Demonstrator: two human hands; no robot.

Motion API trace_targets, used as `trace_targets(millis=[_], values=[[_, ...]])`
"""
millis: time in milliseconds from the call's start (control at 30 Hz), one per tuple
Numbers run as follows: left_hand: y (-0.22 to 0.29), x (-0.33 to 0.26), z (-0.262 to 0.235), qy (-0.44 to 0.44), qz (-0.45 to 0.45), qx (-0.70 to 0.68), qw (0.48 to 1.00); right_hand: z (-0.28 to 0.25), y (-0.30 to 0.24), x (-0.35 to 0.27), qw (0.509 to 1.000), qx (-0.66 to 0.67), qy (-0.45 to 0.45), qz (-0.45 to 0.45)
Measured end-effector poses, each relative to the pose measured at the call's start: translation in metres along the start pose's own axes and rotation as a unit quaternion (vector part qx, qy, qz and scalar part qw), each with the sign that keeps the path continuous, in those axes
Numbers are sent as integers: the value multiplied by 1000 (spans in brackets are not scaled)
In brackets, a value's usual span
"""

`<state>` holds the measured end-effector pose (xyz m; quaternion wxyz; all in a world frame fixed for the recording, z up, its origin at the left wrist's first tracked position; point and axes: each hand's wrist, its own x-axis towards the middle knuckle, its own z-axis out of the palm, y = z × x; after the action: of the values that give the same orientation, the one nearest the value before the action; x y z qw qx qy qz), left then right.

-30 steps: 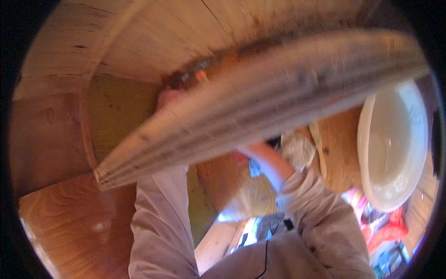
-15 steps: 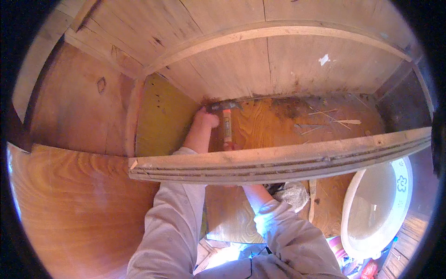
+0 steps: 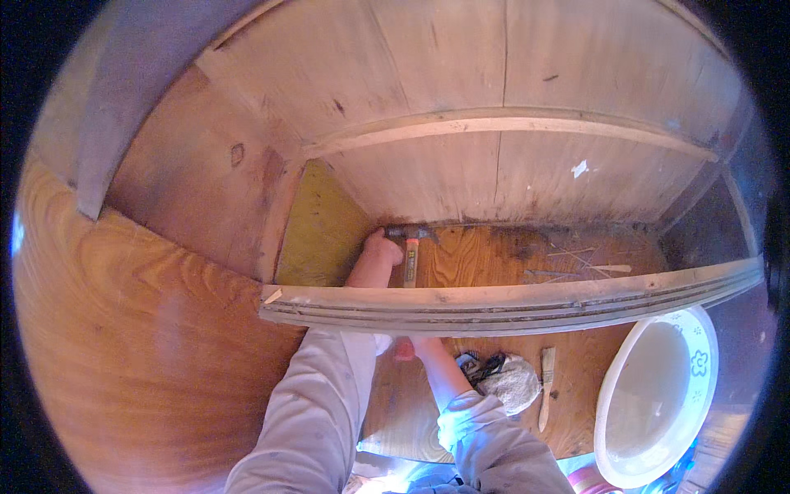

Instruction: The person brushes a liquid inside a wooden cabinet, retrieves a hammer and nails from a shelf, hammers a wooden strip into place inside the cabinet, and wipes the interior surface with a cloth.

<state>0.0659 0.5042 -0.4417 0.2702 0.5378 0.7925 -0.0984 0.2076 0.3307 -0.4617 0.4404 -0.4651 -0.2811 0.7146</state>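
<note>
A claw hammer (image 3: 411, 259) with a dark head and an orange-and-tan handle lies lengthwise, its head at the back left corner of the wooden cabinet floor (image 3: 469, 251). The wooden rail (image 3: 510, 305) crosses over its handle, and a red handle end shows below the rail. Beside that end is my right hand (image 3: 422, 344), closed around the handle, its fingers partly hidden. My left arm passes beneath the rail, and my left hand (image 3: 385, 247) is in the corner by the hammer head. Its fingers are closed; what they hold, if anything, is hidden.
Thin sticks (image 3: 580, 263) lie scattered at the back right. Below the rail are a greyish cloth bundle (image 3: 512, 385) with black cords and a flat wooden strip (image 3: 546, 389). A white basin (image 3: 607, 412) leans at the right. A wood-grain panel (image 3: 148, 354) stands left.
My view has tilted, so the cabinet sits lower in the picture and more of its back wall shows. The red handle end and my right hand now show below the rail.
</note>
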Motion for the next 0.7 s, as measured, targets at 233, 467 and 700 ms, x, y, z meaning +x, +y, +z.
trace_targets(millis=[233,467,700], values=[[-2,-25,-3,34,12,82,996,5,-8,-2,1000,-9,-3,9],[17,-39,5,203,81,-179,959,-6,-13,11,1000,-15,13,0],[-5,-37,12,250,59,-326,910,-3,-13,-3,1000,-15,0,23]])
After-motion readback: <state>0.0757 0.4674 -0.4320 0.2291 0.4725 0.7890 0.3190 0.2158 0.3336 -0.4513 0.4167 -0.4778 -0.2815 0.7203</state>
